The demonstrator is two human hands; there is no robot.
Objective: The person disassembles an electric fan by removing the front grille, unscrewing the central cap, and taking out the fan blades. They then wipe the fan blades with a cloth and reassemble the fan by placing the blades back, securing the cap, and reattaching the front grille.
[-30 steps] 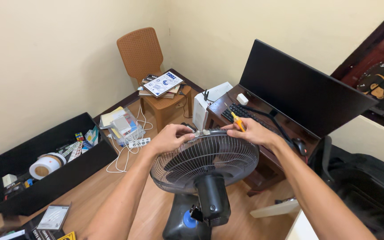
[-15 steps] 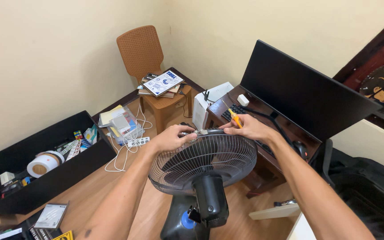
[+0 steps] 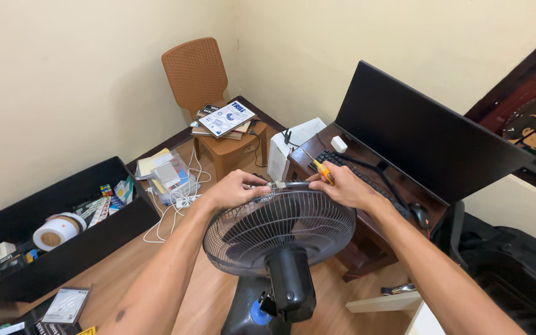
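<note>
A: Left hand [image 3: 234,189]?
B: Pinched narrow on the rim clip [image 3: 280,184] of the fan grille [image 3: 280,229], centre frame above the floor.
A: Right hand [image 3: 342,185]?
B: Closed around a yellow screwdriver [image 3: 322,171], pressed on the rim beside the desk [image 3: 367,186].

Both hands grip the fan guard [image 3: 280,229] at its top rim; left of the grip, the box [image 3: 63,248]; beyond it, the chair [image 3: 203,80]; right, the desk [image 3: 367,180] bearing the monitor [image 3: 423,130].
</note>
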